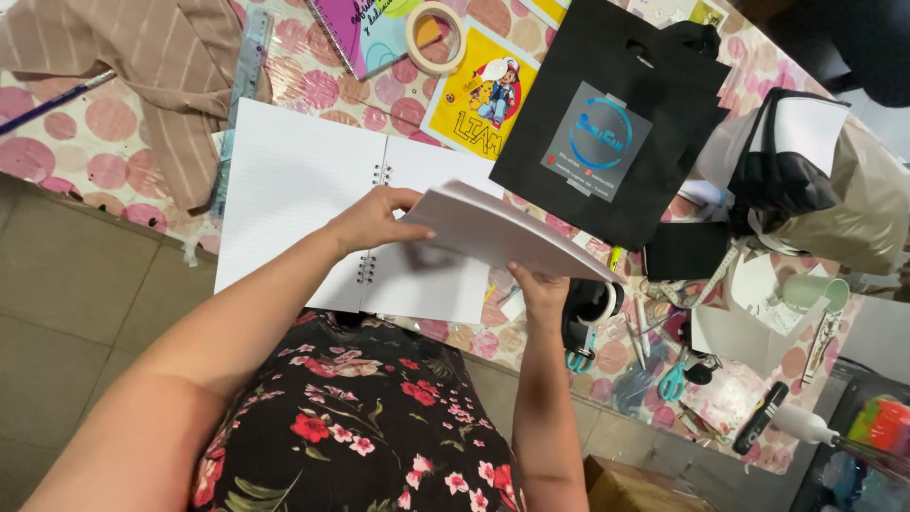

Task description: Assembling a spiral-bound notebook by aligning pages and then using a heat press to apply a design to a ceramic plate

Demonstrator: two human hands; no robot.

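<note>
Two hands on one stack of white pages [502, 232], lifted clear of an open spiral notebook [303, 190] and tilted, edges fanned slightly. Left hand [374, 220]: fingers curled over the stack's near corner, thumb beneath, pinching it. Right hand [542, 289]: grips the stack's lower edge from underneath, fingers mostly hidden by paper. Notebook lies flat on the table [95, 142], lined white sheets, wire coil down the middle. Tablecloth glossy, pink and tan dots. Just beyond the stack: matte black paper bag [607, 114] with grey round-logo label, flat. Beside it a yellow cartoon card [479, 95] and a ring of beige masking tape [434, 36]. Striped tan fabric [171, 66] crumpled at the far left corner. Right of the hands: teal-handled scissors [580, 356], pens, a pale green cup [813, 290]
</note>
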